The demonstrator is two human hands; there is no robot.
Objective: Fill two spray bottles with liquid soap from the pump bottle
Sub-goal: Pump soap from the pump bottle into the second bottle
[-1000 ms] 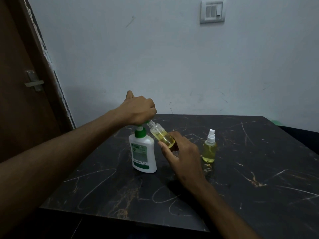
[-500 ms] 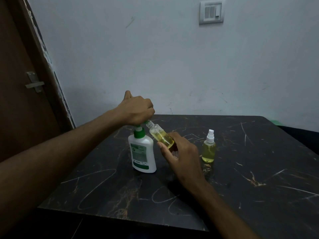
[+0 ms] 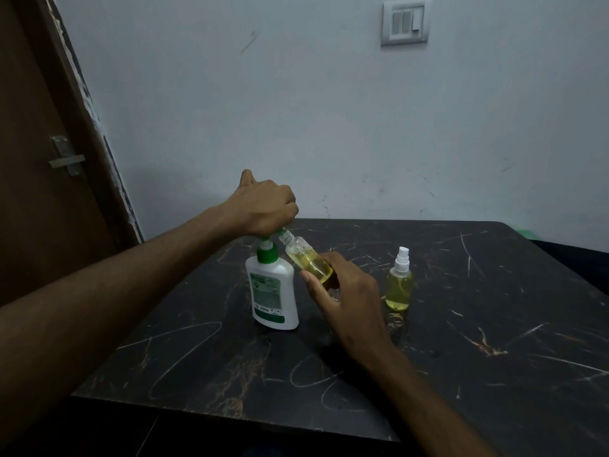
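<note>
A white pump bottle point(image 3: 273, 291) with a green collar stands upright on the black marble table point(image 3: 461, 341). My left hand point(image 3: 263, 206) is closed over its green pump head, which is mostly hidden. My right hand point(image 3: 342, 298) holds an uncapped clear spray bottle point(image 3: 308, 258), tilted with its open neck touching the pump spout; yellow soap fills about its lower half. A second spray bottle point(image 3: 399, 283) with its white sprayer on stands upright to the right, filled with yellow liquid.
A brown door with a metal handle point(image 3: 67, 156) is at the left. The pale wall carries a switch plate point(image 3: 406, 20). The table's near edge point(image 3: 230, 420) is close to me, and something green point(image 3: 524, 233) shows past the far right corner.
The pump head and my left hand have risen slightly. The tilted spray bottle stays at the spout, and the capped bottle has not moved.
</note>
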